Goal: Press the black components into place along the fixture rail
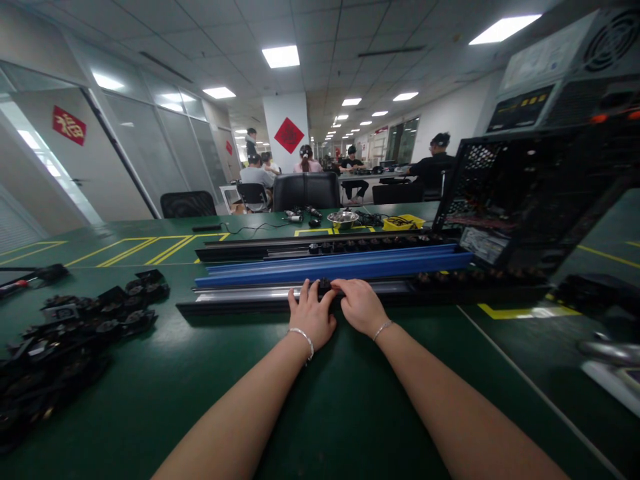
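Note:
A long black channel rail (220,307) with a silvery inner face lies crosswise in front of me. In it sits a small black part (325,285), partly covered by my fingers. My left hand (311,316) is over the rail, its outer fingers spread on the edge and its index finger and thumb closed around the part's left side. From the right, my right hand (362,305) has curled fingers with the index fingertip pressed on the same part. Farther right in the rail stands a row of similar dark parts (450,279).
Blue rails (330,265) and another black rail (235,252) lie behind. A heap of black parts (95,317) is at left. An open computer case (520,200) stands at right. Farther back are a metal bowl (343,217) and a yellow tray (403,222). People sit beyond the table.

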`<state>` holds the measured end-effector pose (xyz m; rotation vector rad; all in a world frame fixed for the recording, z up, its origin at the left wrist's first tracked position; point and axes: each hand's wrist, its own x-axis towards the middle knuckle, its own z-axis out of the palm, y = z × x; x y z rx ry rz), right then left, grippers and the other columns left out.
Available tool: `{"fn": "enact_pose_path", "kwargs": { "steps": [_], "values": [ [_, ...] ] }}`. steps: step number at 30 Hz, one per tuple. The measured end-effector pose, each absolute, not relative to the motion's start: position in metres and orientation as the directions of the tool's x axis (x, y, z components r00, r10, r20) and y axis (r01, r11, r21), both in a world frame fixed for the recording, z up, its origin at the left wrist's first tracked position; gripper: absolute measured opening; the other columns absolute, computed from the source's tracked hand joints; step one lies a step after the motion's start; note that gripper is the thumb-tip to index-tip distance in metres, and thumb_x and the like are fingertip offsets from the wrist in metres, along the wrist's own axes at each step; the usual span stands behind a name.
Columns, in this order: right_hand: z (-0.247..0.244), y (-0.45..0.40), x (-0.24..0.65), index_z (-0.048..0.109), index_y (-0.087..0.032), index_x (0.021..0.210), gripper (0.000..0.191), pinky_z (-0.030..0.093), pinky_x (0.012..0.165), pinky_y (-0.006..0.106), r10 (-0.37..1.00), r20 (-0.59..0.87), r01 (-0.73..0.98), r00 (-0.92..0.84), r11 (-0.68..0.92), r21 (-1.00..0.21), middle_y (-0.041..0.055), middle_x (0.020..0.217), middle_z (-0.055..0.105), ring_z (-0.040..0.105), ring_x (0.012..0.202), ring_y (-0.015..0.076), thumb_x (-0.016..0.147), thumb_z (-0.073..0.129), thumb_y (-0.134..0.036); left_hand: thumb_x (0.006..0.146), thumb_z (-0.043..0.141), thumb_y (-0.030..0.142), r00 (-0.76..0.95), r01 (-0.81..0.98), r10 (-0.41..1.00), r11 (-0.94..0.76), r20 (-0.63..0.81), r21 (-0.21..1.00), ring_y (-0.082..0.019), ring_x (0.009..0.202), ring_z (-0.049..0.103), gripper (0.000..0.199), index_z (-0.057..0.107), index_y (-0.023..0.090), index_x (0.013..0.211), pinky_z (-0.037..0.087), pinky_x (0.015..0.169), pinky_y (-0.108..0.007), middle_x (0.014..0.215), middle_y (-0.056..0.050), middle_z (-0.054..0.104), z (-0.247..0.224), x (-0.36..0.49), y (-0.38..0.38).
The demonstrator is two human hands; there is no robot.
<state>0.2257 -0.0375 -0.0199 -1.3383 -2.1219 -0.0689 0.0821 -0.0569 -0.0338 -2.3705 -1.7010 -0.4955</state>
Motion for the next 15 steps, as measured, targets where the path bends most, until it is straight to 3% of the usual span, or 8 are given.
{"fn": "enact_pose_path", "kwargs": {
  "steps": [7, 15],
  "values": [
    [-0.0243, -0.0365, 0.2269, 0.061, -0.021, 0.105, 0.034, 0.020, 0.102, 0.044, 0.843, 0.537, 0.941, -0.021, 0.198, -0.273, 0.0040, 0.117, 0.060, 0.046, 0.113, 0.0214, 0.080, 0.038, -0.021, 0.072, 0.052, 0.034, 0.261, 0.945, 0.873, -0.318, 0.412, 0.076, -0.030, 0.132, 0.019, 0.052, 0.045, 0.037, 0.123, 0.008, 0.104, -0.057, 0.137, -0.007, 0.038, -0.0361, 0.0809, -0.0567],
    [-0.0260, -0.0338, 0.2276, 0.061, -0.022, 0.106, 0.034, 0.022, 0.102, 0.043, 0.859, 0.513, 0.952, -0.004, 0.161, -0.262, 0.0029, 0.118, 0.060, 0.048, 0.112, 0.0201, 0.080, 0.038, -0.023, 0.075, 0.050, 0.036, 0.205, 0.954, 0.883, -0.276, 0.422, 0.114, -0.027, 0.130, 0.026, 0.044, 0.051, 0.039, 0.119, 0.013, 0.106, -0.049, 0.133, -0.005, 0.044, -0.0331, 0.0808, -0.0565]
  ]
}}
